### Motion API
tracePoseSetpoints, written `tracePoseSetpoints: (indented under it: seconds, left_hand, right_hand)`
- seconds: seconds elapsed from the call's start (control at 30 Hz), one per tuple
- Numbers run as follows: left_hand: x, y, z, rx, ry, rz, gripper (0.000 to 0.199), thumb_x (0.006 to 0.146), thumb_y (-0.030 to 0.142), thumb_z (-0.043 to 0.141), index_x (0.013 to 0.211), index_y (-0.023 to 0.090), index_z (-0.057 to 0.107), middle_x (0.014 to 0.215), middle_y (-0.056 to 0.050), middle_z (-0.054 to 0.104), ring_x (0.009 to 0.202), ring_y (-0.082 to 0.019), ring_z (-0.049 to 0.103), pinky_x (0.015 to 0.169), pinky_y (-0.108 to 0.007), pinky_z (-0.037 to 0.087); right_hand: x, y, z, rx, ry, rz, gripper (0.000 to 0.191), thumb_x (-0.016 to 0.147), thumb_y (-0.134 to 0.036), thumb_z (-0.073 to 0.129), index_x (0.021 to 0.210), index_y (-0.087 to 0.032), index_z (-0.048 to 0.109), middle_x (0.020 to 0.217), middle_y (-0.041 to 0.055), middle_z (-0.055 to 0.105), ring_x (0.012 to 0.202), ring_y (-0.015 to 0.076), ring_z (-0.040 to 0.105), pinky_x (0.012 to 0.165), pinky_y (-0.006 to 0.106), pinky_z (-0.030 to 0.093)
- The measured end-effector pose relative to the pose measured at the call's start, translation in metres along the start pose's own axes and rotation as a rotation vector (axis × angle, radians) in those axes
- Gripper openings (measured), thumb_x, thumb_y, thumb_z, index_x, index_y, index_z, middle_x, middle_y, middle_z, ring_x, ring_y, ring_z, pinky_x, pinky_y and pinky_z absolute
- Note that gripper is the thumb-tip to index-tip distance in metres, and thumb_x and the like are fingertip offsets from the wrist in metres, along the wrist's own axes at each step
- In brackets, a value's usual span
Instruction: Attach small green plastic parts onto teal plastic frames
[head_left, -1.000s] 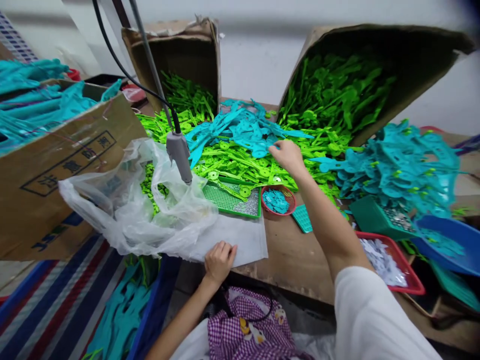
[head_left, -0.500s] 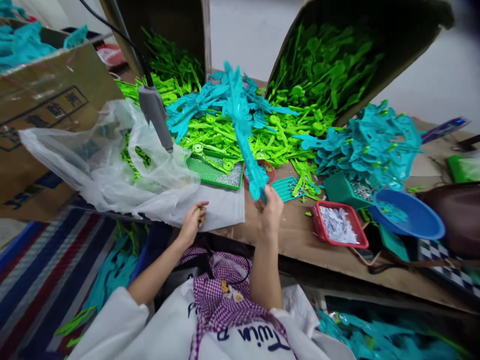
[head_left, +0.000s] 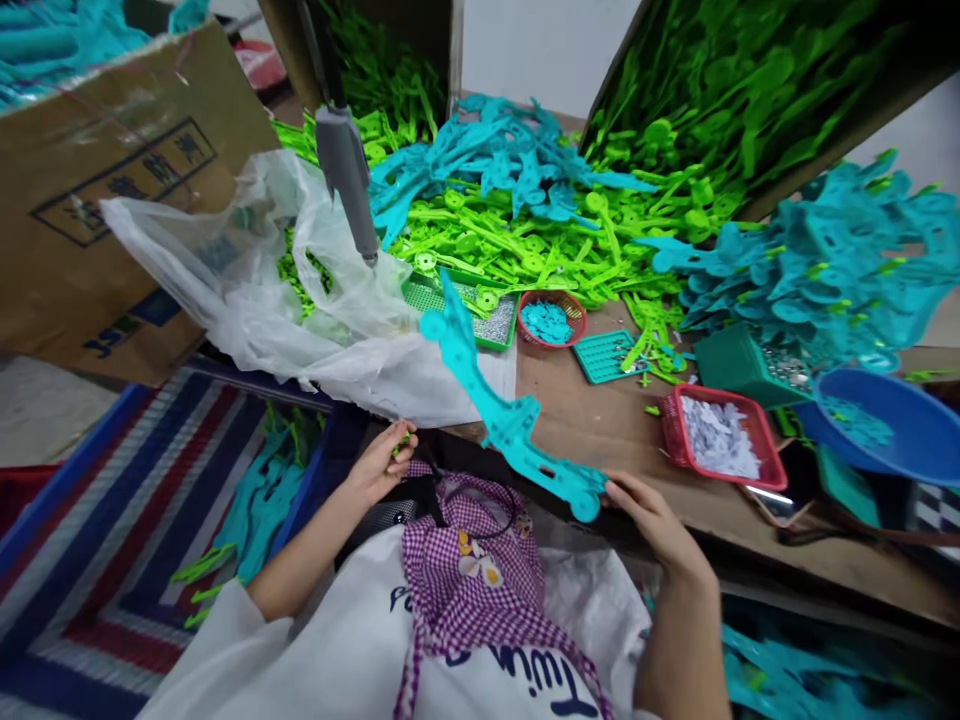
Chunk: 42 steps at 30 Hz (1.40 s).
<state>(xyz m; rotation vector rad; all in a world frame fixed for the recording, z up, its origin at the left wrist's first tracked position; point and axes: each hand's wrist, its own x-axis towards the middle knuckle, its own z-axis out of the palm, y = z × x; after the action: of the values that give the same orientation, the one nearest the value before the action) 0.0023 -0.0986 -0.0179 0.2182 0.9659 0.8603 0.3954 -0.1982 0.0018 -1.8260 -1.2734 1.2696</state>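
Observation:
My right hand [head_left: 649,512] grips one end of a long turquoise plastic part [head_left: 510,425], which slants up and left above the table's front edge. Its far end hangs in front of a green tray [head_left: 495,325] of small metal pieces. My left hand [head_left: 381,462] is closed around a small bright-green plastic piece [head_left: 403,442], partly hidden by the fingers, just below the white plastic bag [head_left: 337,360]. The two hands are apart, and the left one does not touch the turquoise part.
A grey electric screwdriver [head_left: 349,180] hangs over the bag. Behind lie heaps of lime-green parts [head_left: 510,250] and turquoise parts [head_left: 495,150]. To the right stand a red basket of white pieces [head_left: 720,440], a blue bowl [head_left: 900,440] and a small red basket [head_left: 553,318]. A cardboard box [head_left: 112,200] is at left.
My right hand has brought the turquoise part down and right from over the heap, turning it from near upright to slanting left. The left hand stays near the bag; the view has shifted.

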Motion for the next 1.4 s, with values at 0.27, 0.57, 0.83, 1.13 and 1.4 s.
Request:
tracePoseSetpoints:
  seconds: [0.27, 0.57, 0.83, 1.13, 1.4]
  left_hand:
    - [0.008, -0.009, 0.011, 0.009, 0.034, 0.069, 0.024, 0.085, 0.029, 0.065, 0.098, 0.009, 0.065, 0.059, 0.007, 0.043, 0.039, -0.001, 0.032, 0.031, -0.011, 0.021]
    - [-0.007, -0.017, 0.008, 0.216, -0.018, 0.274, 0.041, 0.071, 0.036, 0.080, 0.102, 0.014, 0.065, 0.078, -0.002, 0.068, 0.040, 0.000, 0.036, 0.034, -0.013, 0.017]
    - [-0.003, -0.015, 0.018, 0.232, -0.007, 0.200, 0.044, 0.059, 0.029, 0.089, 0.096, 0.014, 0.071, 0.080, -0.003, 0.070, 0.046, -0.001, 0.041, 0.041, -0.015, 0.027]
    - [-0.011, -0.016, 0.019, 0.630, 0.003, 0.508, 0.027, 0.062, 0.035, 0.087, 0.075, 0.016, 0.073, 0.076, -0.004, 0.070, 0.072, -0.015, 0.061, 0.067, -0.026, 0.048]
    - [0.047, 0.036, 0.001, 1.181, 0.193, 0.875, 0.051, 0.066, 0.023, 0.086, 0.115, 0.023, 0.072, 0.123, -0.009, 0.067, 0.115, -0.027, 0.061, 0.101, -0.038, 0.046]
  right_hand:
    - [0.032, -0.016, -0.067, -0.614, -0.127, -0.130, 0.041, 0.087, -0.054, 0.048, 0.085, -0.021, 0.073, 0.087, 0.0101, 0.075, 0.080, 0.0258, 0.067, 0.075, 0.036, 0.051]
    - [0.103, -0.020, -0.027, -1.007, 0.048, -0.346, 0.035, 0.088, -0.017, 0.042, 0.106, -0.019, 0.073, 0.103, 0.0133, 0.072, 0.100, 0.0273, 0.062, 0.086, 0.042, 0.039]
    - [0.065, -0.079, 0.026, -0.530, 0.357, -0.557, 0.030, 0.092, -0.033, 0.055, 0.116, -0.021, 0.069, 0.110, 0.0149, 0.068, 0.102, 0.0284, 0.060, 0.092, 0.046, 0.043]
    - [0.060, -0.123, 0.167, 0.035, -0.288, -0.551, 0.029, 0.089, -0.045, 0.062, 0.099, -0.021, 0.074, 0.093, 0.0057, 0.074, 0.081, 0.0174, 0.067, 0.074, 0.029, 0.051]
    - [0.114, -0.117, 0.169, 0.423, -0.151, -0.317, 0.045, 0.077, -0.058, 0.069, 0.101, -0.020, 0.069, 0.081, 0.0008, 0.070, 0.069, 0.0137, 0.065, 0.073, 0.031, 0.055]
